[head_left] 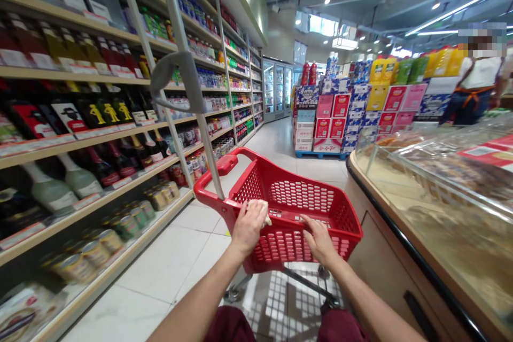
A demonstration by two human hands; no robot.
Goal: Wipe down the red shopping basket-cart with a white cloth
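Observation:
A red plastic shopping cart (296, 224) with perforated walls stands close in front of me, side-on. Nothing shows in the part of its basket that I can see. On the near rim, left of the middle, my left hand (247, 227) presses a crumpled whitish cloth (260, 209) against the plastic, its fingers closed over it. Farther right along the same rim, my right hand (318, 239) has its fingers hooked over the edge, gripping the cart. A grey loop-shaped holder (180, 83) sits on the metal pole rising at the cart's handle end.
Shelves (92, 141) of bottles and cans line the left side. A glass-edged display counter (433, 214) of packaged food stands close at right. Beyond the cart are stacked drink cartons (332, 117), refrigerators (278, 85) and a person (473, 85). The floor is tiled (160, 272).

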